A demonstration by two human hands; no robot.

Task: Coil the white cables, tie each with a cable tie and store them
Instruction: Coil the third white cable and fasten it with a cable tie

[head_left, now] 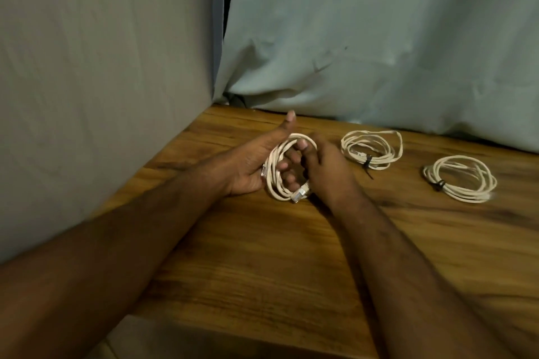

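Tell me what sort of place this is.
Probably a makeshift indoor work corner: a wooden table pushed against draped cloth sheets, with two tied cable coils lying on it. Nothing marks it as a shop or office.

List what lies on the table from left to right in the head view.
Left hand → untied coil held in both hands → right hand → first tied coil with its black cable tie → second tied coil.
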